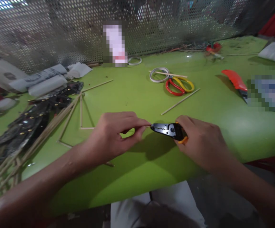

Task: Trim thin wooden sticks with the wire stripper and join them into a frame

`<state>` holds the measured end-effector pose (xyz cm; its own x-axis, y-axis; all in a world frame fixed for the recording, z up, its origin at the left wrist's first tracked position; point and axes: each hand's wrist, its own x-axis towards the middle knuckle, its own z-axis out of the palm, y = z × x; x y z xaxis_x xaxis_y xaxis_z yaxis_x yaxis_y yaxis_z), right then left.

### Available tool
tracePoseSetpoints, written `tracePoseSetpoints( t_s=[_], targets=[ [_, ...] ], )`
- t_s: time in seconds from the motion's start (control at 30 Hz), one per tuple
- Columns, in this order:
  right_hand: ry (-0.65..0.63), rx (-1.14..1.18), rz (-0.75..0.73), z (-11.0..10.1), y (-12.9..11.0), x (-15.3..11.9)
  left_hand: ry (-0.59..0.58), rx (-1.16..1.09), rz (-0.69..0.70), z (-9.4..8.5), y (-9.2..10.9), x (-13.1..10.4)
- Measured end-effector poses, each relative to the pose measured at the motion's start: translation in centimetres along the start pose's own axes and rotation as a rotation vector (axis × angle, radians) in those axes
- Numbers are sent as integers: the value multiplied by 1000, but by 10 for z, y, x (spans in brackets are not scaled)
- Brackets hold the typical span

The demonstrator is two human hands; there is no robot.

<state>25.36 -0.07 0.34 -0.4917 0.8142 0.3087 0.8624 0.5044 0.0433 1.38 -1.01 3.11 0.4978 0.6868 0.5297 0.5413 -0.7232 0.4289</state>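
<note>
My right hand [202,139] is closed around the handles of a wire stripper [166,129] with black jaws and orange-yellow grips. Its nose points left and meets the fingertips of my left hand [118,131]. Thumb and forefinger of that left hand are pinched together on something small at the stripper's tip, too small to name. Behind my left wrist lies a frame of thin sticks [81,110], partly hidden by my forearm. A loose thin stick [180,101] rests on the green table just beyond the wire stripper.
Red-and-yellow-handled scissors [175,90] lie by a tape roll [159,75] on the green table [132,91]. An orange-handled cutter [234,80] is at right. Bundled sticks [49,128], black material [21,126] and white rolls [47,85] crowd the left. Perforated metal mesh [68,34] stands behind.
</note>
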Motion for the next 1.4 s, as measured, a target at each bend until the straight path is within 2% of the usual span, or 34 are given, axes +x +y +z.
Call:
tracePoseSetpoints(
  t_s=[0.17, 0.53, 0.77, 0.83, 1.0, 1.13, 1.2, 1.27, 1.4],
  targets=[
    [-32, -86, 24, -2, -2, 1, -50, 57, -91, -3, 1, -3],
    [-248, -157, 47, -12, -2, 9, -84, -103, -93, 3, -16, -3],
    [-217, -276, -27, -16, -4, 12, -25, -96, -15, 16, -30, -8],
    [-278, -280, -14, -20, -7, 16, 1, -103, -18, 20, -34, -9],
    [-557, -208, 53, -31, -12, 30, 14, -100, -8, 26, -40, -12],
    [-630, -91, 32, -32, -3, 37, 9, -115, 12, 28, -43, -13],
    [-641, -75, 6, -33, -1, 39, 11, -129, 2, 28, -44, -12],
    [-609, -161, -18, -35, -4, 38, 13, -147, -18, 28, -45, -11],
    [-415, -375, -103, -35, -12, 31, 17, -177, -35, 29, -47, -10]
  ],
)
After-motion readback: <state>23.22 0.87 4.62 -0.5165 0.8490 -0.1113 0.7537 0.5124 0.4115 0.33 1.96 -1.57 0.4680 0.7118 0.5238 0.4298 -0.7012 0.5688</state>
